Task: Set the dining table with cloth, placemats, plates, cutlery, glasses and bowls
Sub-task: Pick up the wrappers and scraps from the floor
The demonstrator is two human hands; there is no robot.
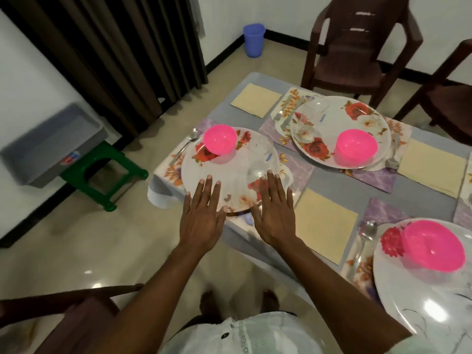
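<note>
The floral plate (227,172) lies directly ahead of both hands at the near corner of the desk (332,180), round, so it has no long axis. The left hand (201,213) and right hand (275,210) are released, fingers straight, over its near rim, equally close. The plate is glossy; it carries a smooth pink bowl (219,141) and a clear glass (260,157).

No text, number or brand can be read anywhere; the grey bin (55,146) on the green stool (107,175) carries a small red-and-blue sticker (72,157), too blurred to make out
</note>
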